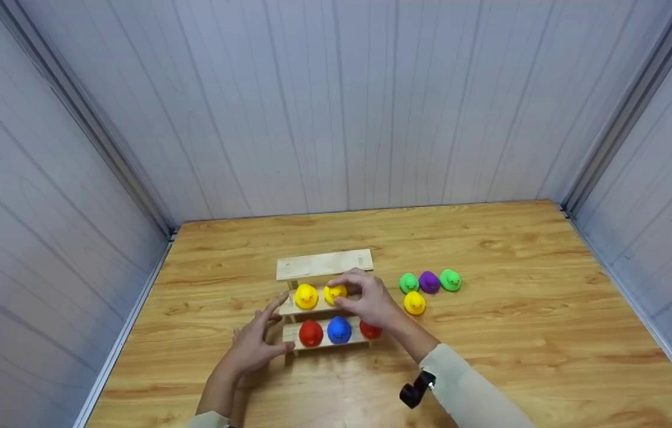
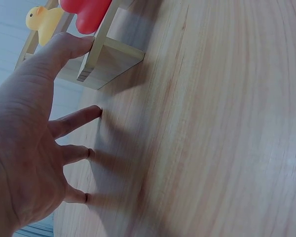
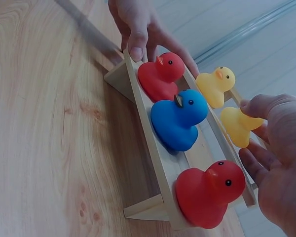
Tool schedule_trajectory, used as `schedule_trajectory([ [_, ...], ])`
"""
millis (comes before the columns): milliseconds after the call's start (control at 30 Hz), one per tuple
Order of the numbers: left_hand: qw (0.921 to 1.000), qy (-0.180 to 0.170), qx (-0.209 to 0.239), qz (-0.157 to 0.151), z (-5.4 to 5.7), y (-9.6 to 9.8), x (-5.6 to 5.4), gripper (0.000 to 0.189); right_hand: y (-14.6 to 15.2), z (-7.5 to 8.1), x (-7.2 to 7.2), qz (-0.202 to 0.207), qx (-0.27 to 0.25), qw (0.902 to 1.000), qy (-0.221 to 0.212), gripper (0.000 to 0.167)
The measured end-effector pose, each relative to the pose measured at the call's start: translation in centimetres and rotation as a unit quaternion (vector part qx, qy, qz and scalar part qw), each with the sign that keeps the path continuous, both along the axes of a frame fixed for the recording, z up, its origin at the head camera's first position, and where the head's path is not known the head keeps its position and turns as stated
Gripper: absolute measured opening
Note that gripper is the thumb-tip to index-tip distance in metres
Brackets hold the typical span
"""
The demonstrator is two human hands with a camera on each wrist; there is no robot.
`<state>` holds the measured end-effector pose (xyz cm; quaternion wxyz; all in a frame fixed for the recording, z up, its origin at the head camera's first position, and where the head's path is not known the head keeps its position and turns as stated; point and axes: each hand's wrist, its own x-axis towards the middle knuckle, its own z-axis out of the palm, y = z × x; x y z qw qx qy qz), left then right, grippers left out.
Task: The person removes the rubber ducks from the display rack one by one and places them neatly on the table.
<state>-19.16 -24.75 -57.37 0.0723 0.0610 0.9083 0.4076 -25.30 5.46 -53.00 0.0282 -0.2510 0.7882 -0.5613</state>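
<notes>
1. Fingers (image 3: 254, 165) of the right hand (image 1: 374, 300) are curled in, pinching a yellow duck (image 1: 334, 294) against the thumb.
2. That duck is at the middle shelf (image 1: 320, 304) of a three-tier wooden stand (image 3: 147, 210), just beside another yellow duck (image 1: 306, 297) nearer the stand's left end.
3. Spread wide and gripping nothing, the left hand (image 1: 252, 345) has its thumb on the left end of the lower shelf (image 1: 325, 340); its index finger reaches towards the middle shelf. Whether the other fingertips touch the tabletop (image 1: 520, 333), I cannot tell.
4. Along the lower shelf, left to right, sit a red duck (image 1: 311, 334), a blue duck (image 1: 339, 330) and a second red duck (image 3: 204, 195), the last partly hidden by the right hand in the head view.
5. Behind is the top shelf (image 1: 324, 265), bare wood.
6. Right of the stand, a green duck (image 1: 409, 283), a purple duck (image 1: 429, 282) and a second green duck (image 1: 450, 280) form a row on the tabletop, with a third yellow duck (image 1: 414, 303) in front.
7. Pale panelled walls (image 1: 365, 107) enclose the back and sides.
</notes>
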Motion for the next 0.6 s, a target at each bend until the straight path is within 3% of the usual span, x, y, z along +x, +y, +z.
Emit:
schedule_trajectory([
  [600, 1.0, 0.005, 0.005, -0.002, -0.2, 0.2, -0.1, 0.103, 1.2, 0.8, 0.7, 0.009, -0.007, 0.9998, 0.019, 0.026],
])
